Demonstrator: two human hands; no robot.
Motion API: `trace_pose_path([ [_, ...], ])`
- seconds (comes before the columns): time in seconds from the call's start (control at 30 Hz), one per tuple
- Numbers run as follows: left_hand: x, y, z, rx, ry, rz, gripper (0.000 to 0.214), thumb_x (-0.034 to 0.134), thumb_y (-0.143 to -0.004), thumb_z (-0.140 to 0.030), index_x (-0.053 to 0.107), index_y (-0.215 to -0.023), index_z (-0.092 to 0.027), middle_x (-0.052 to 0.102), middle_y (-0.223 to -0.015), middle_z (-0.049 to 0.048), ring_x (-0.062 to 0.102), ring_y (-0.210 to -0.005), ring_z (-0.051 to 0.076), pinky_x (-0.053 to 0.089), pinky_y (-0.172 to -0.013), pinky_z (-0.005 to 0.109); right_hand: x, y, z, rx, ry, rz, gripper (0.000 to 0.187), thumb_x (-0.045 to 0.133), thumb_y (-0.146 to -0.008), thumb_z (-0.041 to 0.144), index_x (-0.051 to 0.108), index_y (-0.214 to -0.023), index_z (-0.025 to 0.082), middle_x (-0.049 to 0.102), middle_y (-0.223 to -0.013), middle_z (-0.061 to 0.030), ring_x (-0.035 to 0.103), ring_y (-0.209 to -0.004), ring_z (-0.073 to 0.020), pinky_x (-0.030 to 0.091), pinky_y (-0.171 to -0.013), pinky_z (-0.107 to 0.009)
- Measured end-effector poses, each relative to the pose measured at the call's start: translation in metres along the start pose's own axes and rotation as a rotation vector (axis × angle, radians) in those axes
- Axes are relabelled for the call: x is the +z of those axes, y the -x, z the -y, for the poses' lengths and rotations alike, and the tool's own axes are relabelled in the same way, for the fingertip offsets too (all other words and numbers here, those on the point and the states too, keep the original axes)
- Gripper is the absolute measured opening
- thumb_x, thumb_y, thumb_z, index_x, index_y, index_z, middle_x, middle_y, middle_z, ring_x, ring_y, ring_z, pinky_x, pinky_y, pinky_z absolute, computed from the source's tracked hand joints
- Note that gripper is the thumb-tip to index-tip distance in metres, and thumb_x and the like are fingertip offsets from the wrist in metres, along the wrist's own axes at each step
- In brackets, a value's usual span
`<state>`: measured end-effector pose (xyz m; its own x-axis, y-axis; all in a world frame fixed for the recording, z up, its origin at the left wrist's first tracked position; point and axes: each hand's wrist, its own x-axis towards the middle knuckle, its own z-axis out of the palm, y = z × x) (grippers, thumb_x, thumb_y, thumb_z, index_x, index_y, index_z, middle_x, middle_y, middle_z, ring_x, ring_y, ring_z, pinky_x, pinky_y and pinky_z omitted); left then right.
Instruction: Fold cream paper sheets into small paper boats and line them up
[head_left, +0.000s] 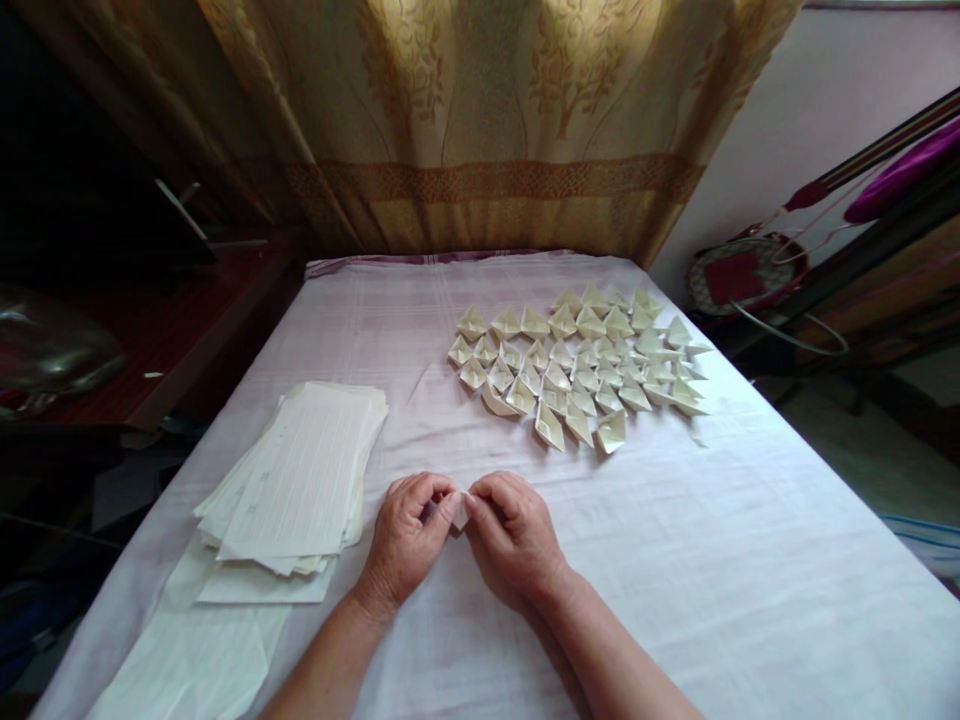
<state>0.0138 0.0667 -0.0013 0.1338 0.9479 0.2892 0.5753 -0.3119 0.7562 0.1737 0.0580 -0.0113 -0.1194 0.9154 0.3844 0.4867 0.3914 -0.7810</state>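
Between my two hands is a small piece of folded paper (461, 512), pinched at its upper sides and mostly covered by fingers. My left hand (411, 532) grips its left edge with thumb and forefinger. On the opposite edge, my right hand (516, 535) does the same, and the fingertips nearly meet. Beyond my hands, rows of folded paper boats (556, 375) stand close together on the cloth. To the left of my left hand lies an uneven stack of lined paper sheets (300, 480).
A pale checked cloth (720, 580) covers the table. Thin whitish sheeting (202, 640) lies under the paper stack. A patterned curtain (480, 120) hangs behind the far edge. At left stands a dark reddish wooden surface (202, 310); a round bag (746, 275) hangs at right.
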Motion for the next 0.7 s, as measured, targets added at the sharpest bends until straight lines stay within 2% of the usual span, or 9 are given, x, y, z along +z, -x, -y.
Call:
trace_pose_path([
  [0.23, -0.002, -0.001, 0.001, -0.137, 0.100, -0.008, 0.018, 0.054, -0.086, -0.034, 0.062, -0.076, -0.021, 0.068, -0.072, -0.0004, 0.064, -0.070, 0.015, 0.051, -0.067, 0.024, -0.001, -0.001, 0.003, 0.076, -0.035, -0.059, 0.018, 0.052, -0.092, 0.023, 0.056, -0.075, 0.022, 0.058, -0.070, 0.0004, 0.054, -0.067, -0.0145, 0.041, -0.065, -0.026],
  [0.43, 0.001, 0.000, 0.005, -0.165, 0.135, -0.076, 0.020, 0.053, -0.089, -0.036, 0.063, -0.081, -0.021, 0.069, -0.074, -0.0009, 0.064, -0.067, 0.013, 0.053, -0.066, 0.023, -0.002, -0.001, 0.002, 0.194, -0.039, -0.162, 0.020, 0.048, -0.093, 0.027, 0.055, -0.076, 0.022, 0.057, -0.069, 0.0004, 0.054, -0.065, -0.0148, 0.041, -0.063, -0.027],
  [0.6, 0.004, 0.004, 0.009, -0.144, 0.019, -0.127, 0.019, 0.053, -0.090, -0.035, 0.064, -0.083, -0.021, 0.070, -0.075, -0.0007, 0.065, -0.068, 0.014, 0.051, -0.065, 0.024, -0.005, -0.003, 0.000, 0.205, 0.144, -0.189, 0.020, 0.050, -0.091, 0.027, 0.055, -0.073, 0.022, 0.060, -0.072, -0.0010, 0.055, -0.073, -0.0182, 0.039, -0.073, -0.033],
  [0.7, 0.004, 0.006, 0.011, -0.118, -0.119, -0.144, 0.018, 0.053, -0.091, -0.032, 0.065, -0.083, -0.022, 0.070, -0.076, 0.0005, 0.065, -0.071, 0.017, 0.050, -0.068, 0.027, -0.005, -0.003, -0.001, 0.175, 0.228, -0.196, 0.016, 0.052, -0.088, 0.023, 0.057, -0.073, 0.021, 0.065, -0.086, -0.0045, 0.058, -0.089, -0.0221, 0.038, -0.085, -0.038],
])
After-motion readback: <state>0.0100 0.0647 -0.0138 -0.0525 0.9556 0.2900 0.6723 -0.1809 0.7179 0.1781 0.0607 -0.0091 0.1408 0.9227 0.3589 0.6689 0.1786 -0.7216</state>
